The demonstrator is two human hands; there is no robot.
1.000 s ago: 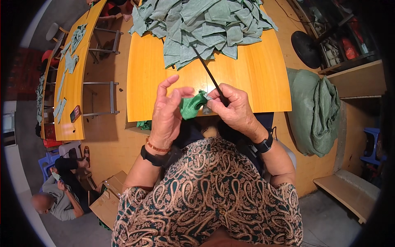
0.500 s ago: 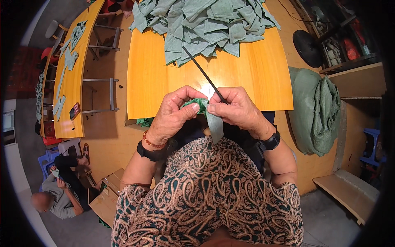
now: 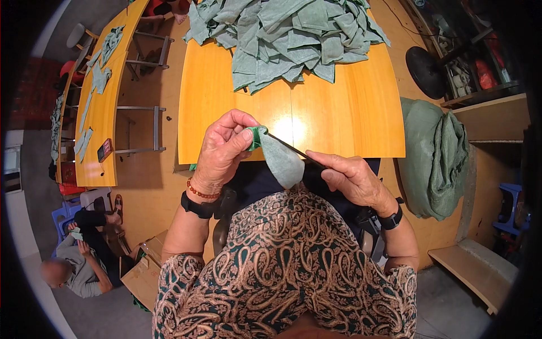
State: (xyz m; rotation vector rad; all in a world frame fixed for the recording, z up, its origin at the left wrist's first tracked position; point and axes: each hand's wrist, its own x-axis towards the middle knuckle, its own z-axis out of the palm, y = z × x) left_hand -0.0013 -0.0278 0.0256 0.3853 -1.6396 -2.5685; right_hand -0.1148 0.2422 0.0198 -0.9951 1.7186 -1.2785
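Note:
My left hand [image 3: 224,148] pinches a small piece of green cloth [image 3: 281,163] between thumb and fingers. The part at the fingertips is bunched and brighter green, while a paler flap hangs down to the right. A thin black rod [image 3: 292,148] runs from the bunched cloth to my right hand [image 3: 357,182], which is closed around its other end. The rod's left tip is at the cloth's upper edge; whether it goes inside I cannot tell. Both hands are at the near edge of the yellow table [image 3: 344,107], over my lap.
A big heap of grey-green cloth pieces [image 3: 299,48] covers the table's far part. A large green bundle [image 3: 432,158] stands at the right. Another table [image 3: 101,124] with cloth strips is at the left, and a seated person [image 3: 84,265] is lower left by a cardboard box [image 3: 144,277].
My right hand has let go of the cloth and moved right and down. The rod, which pointed away over the table, now has its tip at the cloth. My left hand shifted slightly left.

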